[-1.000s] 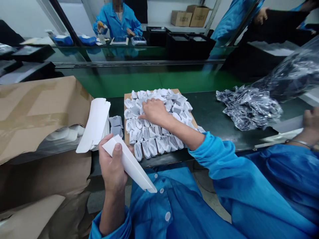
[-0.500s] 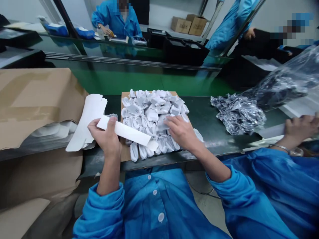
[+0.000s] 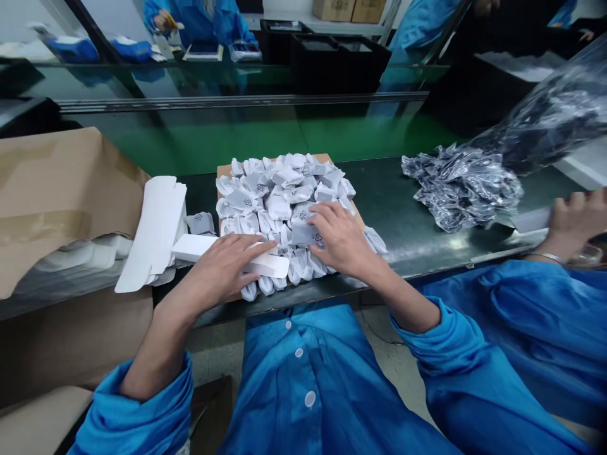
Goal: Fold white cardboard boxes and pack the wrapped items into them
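Several small white wrapped packets [image 3: 279,183] lie heaped on a brown cardboard sheet [image 3: 322,158]. My left hand [image 3: 227,262] is closed over the middle of a long narrow white box [image 3: 270,266], which lies across the front left of the heap. On the heap's right side my right hand [image 3: 339,237] has its fingers curled round a grey-white packet [image 3: 303,235] with a printed mark. To the left, a stack of flat white card pieces [image 3: 154,227] leans by a single wrapped packet [image 3: 200,223].
A large brown carton [image 3: 61,189] stands at the left. Crumpled clear plastic bags [image 3: 467,186] lie at the right, near a co-worker's hand [image 3: 576,218]. Across the green belt [image 3: 213,136] are black bins [image 3: 339,63] and other people.
My left hand has turned over from holding the white box at its left end to gripping it from above. My right hand has closed round a packet. The view has tilted down.
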`<state>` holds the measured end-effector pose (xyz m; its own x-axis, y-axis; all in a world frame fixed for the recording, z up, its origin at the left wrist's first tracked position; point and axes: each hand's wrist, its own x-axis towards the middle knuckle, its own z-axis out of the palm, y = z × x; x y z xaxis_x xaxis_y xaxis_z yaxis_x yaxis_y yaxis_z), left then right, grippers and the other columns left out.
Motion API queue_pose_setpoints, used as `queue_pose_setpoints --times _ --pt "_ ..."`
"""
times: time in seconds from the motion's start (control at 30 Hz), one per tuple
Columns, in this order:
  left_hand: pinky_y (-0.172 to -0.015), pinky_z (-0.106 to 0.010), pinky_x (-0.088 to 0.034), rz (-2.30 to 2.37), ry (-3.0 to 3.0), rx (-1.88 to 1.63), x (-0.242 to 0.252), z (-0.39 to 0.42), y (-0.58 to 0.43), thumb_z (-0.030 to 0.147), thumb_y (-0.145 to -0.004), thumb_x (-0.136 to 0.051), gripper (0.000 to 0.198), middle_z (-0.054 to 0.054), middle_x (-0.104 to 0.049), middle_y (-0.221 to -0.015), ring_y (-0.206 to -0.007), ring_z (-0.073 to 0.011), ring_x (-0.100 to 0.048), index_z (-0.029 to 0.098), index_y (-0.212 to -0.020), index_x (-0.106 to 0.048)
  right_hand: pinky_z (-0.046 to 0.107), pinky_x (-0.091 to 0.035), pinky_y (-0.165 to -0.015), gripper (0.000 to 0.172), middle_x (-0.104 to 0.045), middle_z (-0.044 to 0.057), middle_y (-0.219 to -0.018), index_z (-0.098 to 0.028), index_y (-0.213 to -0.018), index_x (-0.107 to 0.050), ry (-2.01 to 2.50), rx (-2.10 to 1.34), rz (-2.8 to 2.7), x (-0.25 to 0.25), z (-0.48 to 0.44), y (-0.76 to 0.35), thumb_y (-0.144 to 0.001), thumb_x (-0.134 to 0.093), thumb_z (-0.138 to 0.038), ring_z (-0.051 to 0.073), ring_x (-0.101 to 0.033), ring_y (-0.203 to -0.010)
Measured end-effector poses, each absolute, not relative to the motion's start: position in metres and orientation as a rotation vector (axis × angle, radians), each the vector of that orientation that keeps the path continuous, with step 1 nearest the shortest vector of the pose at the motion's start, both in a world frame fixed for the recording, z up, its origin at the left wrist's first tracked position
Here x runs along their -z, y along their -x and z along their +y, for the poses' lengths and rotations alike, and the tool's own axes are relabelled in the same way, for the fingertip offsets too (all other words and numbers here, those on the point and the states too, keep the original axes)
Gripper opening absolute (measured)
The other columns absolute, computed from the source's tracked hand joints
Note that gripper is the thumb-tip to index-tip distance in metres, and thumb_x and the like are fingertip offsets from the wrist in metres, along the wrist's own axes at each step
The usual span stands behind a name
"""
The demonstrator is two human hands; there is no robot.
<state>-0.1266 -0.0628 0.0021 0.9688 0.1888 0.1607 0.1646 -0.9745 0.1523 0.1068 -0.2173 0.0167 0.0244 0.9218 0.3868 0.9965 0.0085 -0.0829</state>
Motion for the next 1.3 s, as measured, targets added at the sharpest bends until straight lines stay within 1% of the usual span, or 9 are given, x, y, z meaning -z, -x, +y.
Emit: queue_pose_setpoints --times 0.17,0.33,0.47,0.6,0.8,0.9,1.03,1.13,1.3 --pt "-0.07 -0.033 -0.051 0.265 -3.195 -0.556 -0.009 -0.073 0.128 0.038 -0.093 -0.058 0.047 -0.01 -0.068 -0.112 -0.09 -0.0255 -0.066 0.039 -0.14 -0.054 0.033 -0.055 -0.074 0.038 -0.07 0.007 -0.107 -0.016 -0.12 -0.062 1.789 0.007 -1.418 -0.031 -0.245 -0.095 -0.084 -0.07 -0.024 0.018 -0.064 -0.082" --pt "-0.067 -0.031 -0.051 0.114 -3.223 -0.753 -0.014 -0.1 0.143 0.018 -0.09 -0.058 0.046 -0.009 -0.065 -0.128 -0.095 -0.0257 -0.068 0.041 -0.13 -0.059 0.032 -0.056 -0.084 0.04 -0.066 0.008 -0.119 -0.022 -0.125 -0.062 1.613 -0.17 -1.534 -0.057 -0.266 -0.071 -0.086 -0.071 -0.021 0.021 -0.063 -0.107" --pt "-0.079 -0.036 -0.055 0.011 -3.188 -0.724 -0.018 -0.118 0.153 0.007 -0.088 -0.054 0.044 -0.01 -0.057 -0.142 -0.106 -0.0261 -0.067 0.036 -0.12 -0.062 0.033 -0.054 -0.085 0.037 -0.067 0.008 -0.113 -0.019 -0.125 -0.063 1.572 -0.492 -2.021 -0.078 -0.256 -0.081 -0.088 -0.07 -0.019 0.021 -0.064 -0.103" --pt "-0.088 -0.039 -0.055 -0.05 -3.173 -0.7 -0.023 -0.131 0.159 0.009 -0.09 -0.049 0.039 -0.007 -0.061 -0.137 -0.114 -0.0252 -0.065 0.037 -0.113 -0.064 0.03 -0.054 -0.08 0.032 -0.07 0.005 -0.107 -0.02 -0.118 -0.067 1.476 -0.7 -2.345 -0.086 -0.236 -0.091 -0.086 -0.073 -0.018 0.02 -0.066 -0.098" --pt "-0.083 -0.031 -0.053 -0.045 -3.241 -0.941 -0.022 -0.134 0.157 0.019 -0.088 -0.062 0.03 -0.005 -0.068 -0.123 -0.101 -0.0226 -0.071 0.035 -0.113 -0.066 0.042 -0.057 -0.082 0.033 -0.068 0.016 -0.114 -0.008 -0.126 -0.058 1.641 -0.194 -2.285 -0.073 -0.24 -0.048 -0.093 -0.058 -0.014 0.028 -0.063 -0.103" --pt "-0.079 -0.032 -0.055 0.04 -3.232 -1.116 -0.018 -0.133 0.158 0.024 -0.085 -0.068 0.025 -0.01 -0.072 -0.109 -0.096 -0.0246 -0.072 0.027 -0.11 -0.063 0.043 -0.059 -0.083 0.048 -0.065 0.02 -0.122 -0.003 -0.142 -0.043 1.612 -0.137 -2.292 -0.066 -0.248 -0.033 -0.094 -0.045 -0.007 0.029 -0.062 -0.107" --pt "-0.075 -0.031 -0.056 0.163 -3.18 -1.206 -0.015 -0.133 0.161 0.018 -0.082 -0.073 0.036 -0.021 -0.069 -0.121 -0.092 -0.0244 -0.074 0.019 -0.112 -0.053 0.037 -0.057 -0.095 0.052 -0.061 0.013 -0.133 -0.016 -0.146 -0.039 1.541 -0.352 -1.983 -0.059 -0.251 -0.032 -0.096 -0.051 -0.013 0.021 -0.061 -0.118" --pt "-0.072 -0.028 -0.054 0.214 -3.201 -1.213 -0.014 -0.134 0.16 0.023 -0.086 -0.07 0.037 -0.016 -0.071 -0.123 -0.092 -0.0215 -0.074 0.022 -0.119 -0.052 0.036 -0.059 -0.09 0.046 -0.066 0.011 -0.123 -0.018 -0.143 -0.045 1.524 -0.381 -1.825 -0.055 -0.251 -0.031 -0.097 -0.049 -0.013 0.02 -0.066 -0.109" --pt "-0.057 -0.026 -0.047 0.332 -3.191 -1.225 -0.011 -0.134 0.153 0.028 -0.088 -0.069 0.05 -0.011 -0.074 -0.118 -0.078 -0.0201 -0.075 0.026 -0.132 -0.047 0.043 -0.052 -0.104 0.063 -0.061 0.009 -0.139 -0.025 -0.154 -0.034 1.543 -0.527 -1.815 -0.057 -0.248 -0.034 -0.096 -0.059 -0.021 0.022 -0.059 -0.127"
